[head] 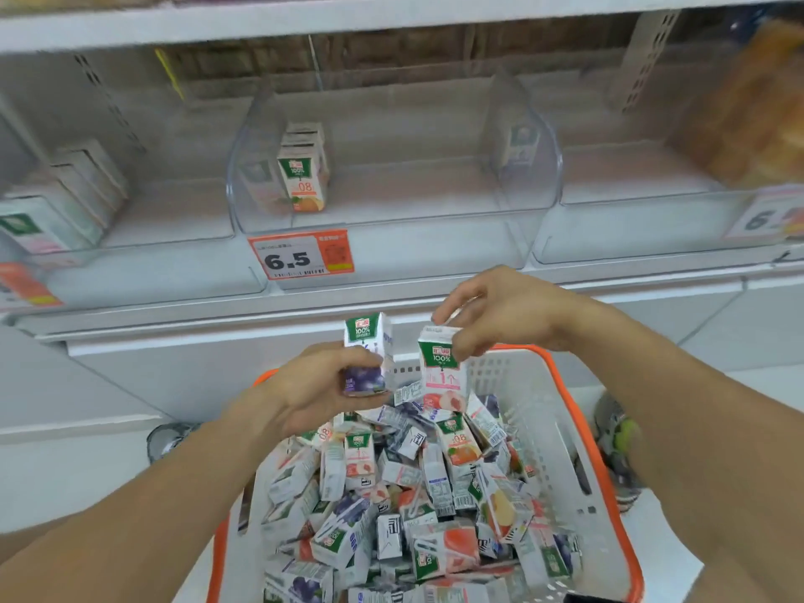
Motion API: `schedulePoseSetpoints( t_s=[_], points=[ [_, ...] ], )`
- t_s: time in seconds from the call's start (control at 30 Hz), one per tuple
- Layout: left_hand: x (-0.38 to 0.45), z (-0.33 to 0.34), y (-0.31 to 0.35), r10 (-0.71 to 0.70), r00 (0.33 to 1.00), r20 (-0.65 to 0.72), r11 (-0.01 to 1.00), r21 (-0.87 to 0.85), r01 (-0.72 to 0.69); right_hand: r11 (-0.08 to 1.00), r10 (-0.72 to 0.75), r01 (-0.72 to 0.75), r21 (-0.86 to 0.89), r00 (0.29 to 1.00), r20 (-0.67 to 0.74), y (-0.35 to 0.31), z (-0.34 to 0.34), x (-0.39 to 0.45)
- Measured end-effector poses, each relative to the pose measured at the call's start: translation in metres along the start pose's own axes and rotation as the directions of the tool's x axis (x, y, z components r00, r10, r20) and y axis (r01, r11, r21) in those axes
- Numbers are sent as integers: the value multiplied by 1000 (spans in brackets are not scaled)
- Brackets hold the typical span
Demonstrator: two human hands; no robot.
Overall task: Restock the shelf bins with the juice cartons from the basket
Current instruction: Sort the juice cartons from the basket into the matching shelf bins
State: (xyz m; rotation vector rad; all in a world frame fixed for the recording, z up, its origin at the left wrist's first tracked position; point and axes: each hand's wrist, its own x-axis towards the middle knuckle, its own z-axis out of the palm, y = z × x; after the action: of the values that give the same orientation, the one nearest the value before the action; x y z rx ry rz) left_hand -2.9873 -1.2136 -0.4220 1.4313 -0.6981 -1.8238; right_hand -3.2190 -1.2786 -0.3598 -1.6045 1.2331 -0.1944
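Both hands are up over the basket [570, 433], each w/ one carton. Left hand [304, 391] grips a purple grape carton [367, 359] round its lower half, fingers curled over the base, carton upright w/ green "100%" panel facing the camera. Right hand [500, 313] pinches a pink peach carton [441, 367] by its top edge, thumb & fingertips on the upper corners, the carton hanging upright just beside the grape one, the two near but apart. Below them the basket, white w/ orange rim, is heaped w/ loose juice cartons [413, 507] lying at all angles: grape, peach & orange mixed. Behind, the shelf has clear plastic bins. Middle bin [391, 219] holds a short row of orange cartons [302, 167] standing upright against its left wall, rest of its floor bare. Left bin [143, 241] has a row of cartons [74, 189], blurred, flavour hard to tell. Right bin [631, 228] is blurred; one carton [520, 145] shows through the divider at its left side. A price tag [300, 254] reading 6.5 hangs on the front of the middle bin; another tag [768, 215] at the right is partly cut off.
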Motion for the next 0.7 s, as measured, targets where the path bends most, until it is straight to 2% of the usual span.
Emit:
schedulePoseSetpoints(
  t_s=[0.17, 0.37, 0.47, 0.57, 0.63, 0.7],
  points=[
    [-41, 10, 35, 124, 986, 112, 978, 156, -141, 959, -221, 212, 190, 975, 26, -21, -3, -16],
    [-77, -18, 67, 262, 948, 183, 941, 169, -293, 870, -347, 379, 316, 925, -155, -54, 30, -11],
    [-90, -44, 79, 333, 942, 38, 907, 259, -331, 857, -372, 413, 309, 910, -185, -85, 52, 2],
    [-103, -76, 93, 422, 902, -96, 858, 365, -362, 874, -462, 475, 102, 877, -129, -128, 65, 19],
    [-114, -103, 100, 496, 850, -180, 837, 358, -413, 832, -554, 551, -59, 825, -115, -163, 73, 31],
    [-126, -132, 104, 571, 771, -284, 815, 311, -489, 758, -649, 651, -48, 743, -164, -197, 86, 46]
  ],
)
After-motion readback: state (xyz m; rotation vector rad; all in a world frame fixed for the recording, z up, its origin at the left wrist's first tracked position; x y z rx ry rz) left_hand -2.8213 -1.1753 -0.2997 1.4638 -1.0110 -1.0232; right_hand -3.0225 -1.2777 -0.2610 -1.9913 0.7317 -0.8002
